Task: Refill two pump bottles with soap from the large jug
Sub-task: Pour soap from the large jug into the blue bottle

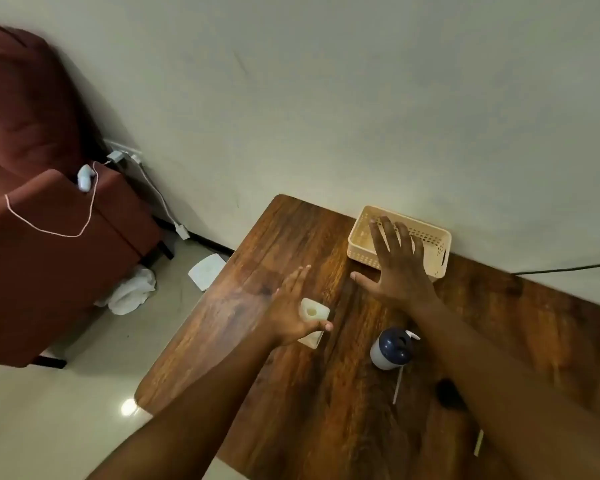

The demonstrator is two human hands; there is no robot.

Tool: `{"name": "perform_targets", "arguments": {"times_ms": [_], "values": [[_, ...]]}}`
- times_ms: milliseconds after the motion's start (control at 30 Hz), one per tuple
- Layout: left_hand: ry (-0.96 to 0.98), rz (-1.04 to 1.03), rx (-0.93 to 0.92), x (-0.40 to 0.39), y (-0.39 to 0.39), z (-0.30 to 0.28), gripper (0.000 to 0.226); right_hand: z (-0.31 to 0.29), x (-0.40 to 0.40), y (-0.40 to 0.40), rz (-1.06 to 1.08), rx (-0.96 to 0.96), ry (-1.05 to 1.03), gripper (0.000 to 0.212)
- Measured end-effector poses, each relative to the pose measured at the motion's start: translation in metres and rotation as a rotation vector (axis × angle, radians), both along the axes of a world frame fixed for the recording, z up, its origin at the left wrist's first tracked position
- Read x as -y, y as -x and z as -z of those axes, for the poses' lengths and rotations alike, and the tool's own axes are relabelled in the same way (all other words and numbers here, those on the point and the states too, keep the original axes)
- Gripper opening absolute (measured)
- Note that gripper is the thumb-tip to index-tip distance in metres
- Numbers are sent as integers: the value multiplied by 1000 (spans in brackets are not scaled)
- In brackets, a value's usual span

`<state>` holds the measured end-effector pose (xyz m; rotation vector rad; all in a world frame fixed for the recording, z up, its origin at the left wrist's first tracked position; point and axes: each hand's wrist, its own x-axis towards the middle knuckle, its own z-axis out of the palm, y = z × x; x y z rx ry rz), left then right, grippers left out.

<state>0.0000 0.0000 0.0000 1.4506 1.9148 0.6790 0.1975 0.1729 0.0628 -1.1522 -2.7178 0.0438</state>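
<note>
A square cream bottle (313,313) stands open-topped on the wooden table (291,237), its pump removed. My left hand (291,306) hovers just left of it with fingers spread, thumb across its front. A round white bottle with a dark blue top (390,348) stands to the right. A thin white pump tube (398,386) lies in front of it. My right hand (399,261) is spread flat above the table, partly over a basket. No large jug is in view.
A cream perforated basket (361,237) sits against the wall at the table's far edge. A dark red armchair (49,237) with a cable stands left. White cloth (132,292) and a pad (207,271) lie on the floor. A black cable (568,270) runs along the wall.
</note>
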Motion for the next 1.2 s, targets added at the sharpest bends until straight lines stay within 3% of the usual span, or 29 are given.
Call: {"name": "perform_targets", "arguments": {"times_ms": [100, 300, 500, 767, 867, 1100, 1200], "values": [[51, -96, 205, 10, -4, 16, 128, 8, 1, -6, 26, 15, 27, 104], [-63, -278, 374, 22, -27, 40, 83, 27, 9, -17, 48, -6, 103, 102], [-142, -379, 384, 22, -37, 51, 59, 33, 25, -41, 140, -145, 265, 104], [-119, -369, 455, 19, -33, 57, 73, 71, 64, -94, 433, -491, 548, 114], [-97, -370, 470, 19, -33, 61, 87, 88, 78, -98, 520, -528, 613, 119], [-99, -366, 503, 20, -32, 68, 92, 122, 103, -97, 573, -542, 751, 126], [-85, -377, 482, 23, -32, 71, 82, 130, 105, -93, 590, -527, 758, 123]]}}
